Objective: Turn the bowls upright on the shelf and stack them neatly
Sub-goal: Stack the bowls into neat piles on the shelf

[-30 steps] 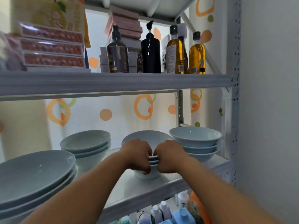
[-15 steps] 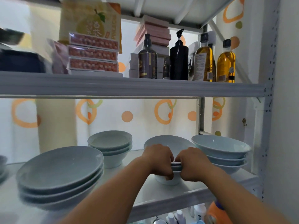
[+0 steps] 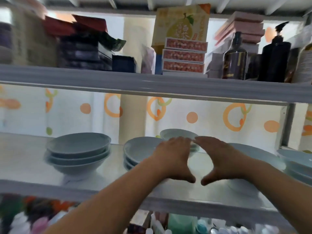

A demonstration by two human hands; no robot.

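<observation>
The white shelf (image 3: 27,162) fills the foreground, with blurred bottles (image 3: 182,223) on the level beneath it. Both hands reach in over its front edge, palms down. The left hand (image 3: 173,159) and the right hand (image 3: 221,157) lie side by side, fingers (image 3: 180,141) straight, thumbs spread, holding nothing. The fingertips reach the rim of the small bowl stack (image 3: 177,133) at the back, but blur hides whether they touch. Other upright bowl stacks (image 3: 79,151) stand on either side. Behind hangs an orange-ringed curtain (image 3: 233,115). The upper shelf (image 3: 101,78) carries boxes (image 3: 184,54).
</observation>
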